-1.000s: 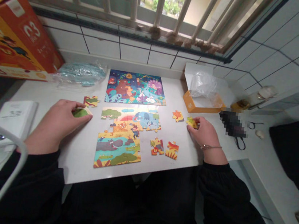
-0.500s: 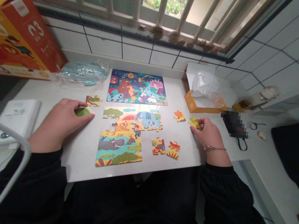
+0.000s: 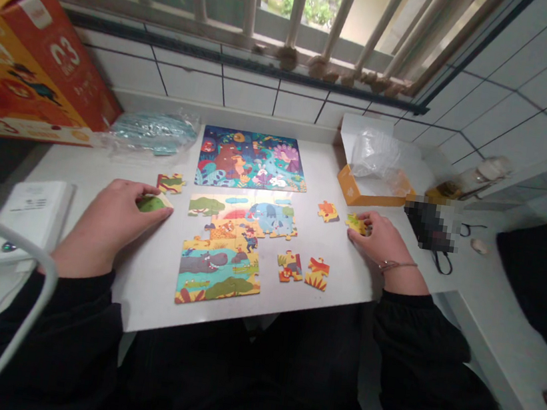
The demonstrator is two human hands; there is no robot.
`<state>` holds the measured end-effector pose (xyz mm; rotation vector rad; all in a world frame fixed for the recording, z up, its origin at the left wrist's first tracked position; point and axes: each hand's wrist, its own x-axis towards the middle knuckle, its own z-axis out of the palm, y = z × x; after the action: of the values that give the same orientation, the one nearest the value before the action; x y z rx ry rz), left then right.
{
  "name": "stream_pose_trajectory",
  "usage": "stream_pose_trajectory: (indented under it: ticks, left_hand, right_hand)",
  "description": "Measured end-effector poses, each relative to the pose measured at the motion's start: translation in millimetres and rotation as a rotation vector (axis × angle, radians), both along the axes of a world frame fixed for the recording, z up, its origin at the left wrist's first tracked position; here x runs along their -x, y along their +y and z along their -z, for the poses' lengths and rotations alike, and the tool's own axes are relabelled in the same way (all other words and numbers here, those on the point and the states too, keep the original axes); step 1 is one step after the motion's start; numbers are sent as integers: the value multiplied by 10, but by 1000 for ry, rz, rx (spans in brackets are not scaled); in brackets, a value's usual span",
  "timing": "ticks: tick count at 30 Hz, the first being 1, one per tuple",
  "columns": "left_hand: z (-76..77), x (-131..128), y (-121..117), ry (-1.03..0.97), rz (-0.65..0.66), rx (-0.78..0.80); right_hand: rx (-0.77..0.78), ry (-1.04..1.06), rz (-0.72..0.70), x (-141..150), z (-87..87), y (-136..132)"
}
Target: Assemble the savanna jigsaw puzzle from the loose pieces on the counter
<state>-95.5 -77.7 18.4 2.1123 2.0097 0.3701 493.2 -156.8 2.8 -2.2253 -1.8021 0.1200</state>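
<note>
My left hand (image 3: 117, 221) is closed on a green puzzle piece (image 3: 151, 204), left of the partly joined animal puzzle (image 3: 217, 268). A brown and green puzzle piece (image 3: 170, 183) lies just beyond those fingertips. Over on the right, my right hand (image 3: 377, 239) pinches a yellow-green puzzle piece (image 3: 356, 223) at the table surface, its far side covered by the fingers. Beside it rests an orange puzzle piece (image 3: 328, 211). Two more loose pieces, one with a small lion face (image 3: 290, 267) and one with orange leaves (image 3: 317, 274), lie right of the joined puzzle, which has gaps at its left and right edges.
A finished forest puzzle (image 3: 253, 162) lies at the back. An open orange box (image 3: 376, 191) stands back right, a plastic-wrapped pack (image 3: 154, 133) and large orange box (image 3: 45, 60) back left. A white device (image 3: 27, 219) and cable (image 3: 39, 258) are at left.
My right wrist and forearm have shifted slightly right and up, the fingers staying on the yellow-green piece. My left hand is practically still.
</note>
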Motion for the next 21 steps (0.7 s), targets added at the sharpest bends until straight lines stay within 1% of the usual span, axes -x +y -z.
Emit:
stream_pose_trajectory:
  ticks: [3,6,8,10,13,15,16,18,21]
  left_hand:
    - [2,-1,-6,-11,-15,3]
    - [-8,-13,-14,-16,-14,-3]
    - [-19,-21,-15,-13,-9,-7]
    - [-27,-24,-15,-11,-11,-1]
    - [-26,-16,-17,-11,-5,0]
    - [-17,-4,-20,-12,4,-13]
    - [-11,1,-21,-13,8,-18]
    - [-4,9,-22,-16,13,-19]
    - [-4,7,-20,-22,7,-9]
  right_hand:
    - [-35,-43,-41,70,-44,-10]
    - [-130,-78,-110,317,-113,-115]
    - [-203,-54,-193,635,-164,-264]
    - [-236,33,-287,1057,-205,-473]
    - [-177,207,-387,1731,-225,-827]
    - [-145,331,-448,2087,-204,-1024]
    - [-135,380,-477,2215,-186,-1096]
    - [-130,443,-513,2366,-138,-1180]
    - [-137,449,-514,2373,-68,-1184]
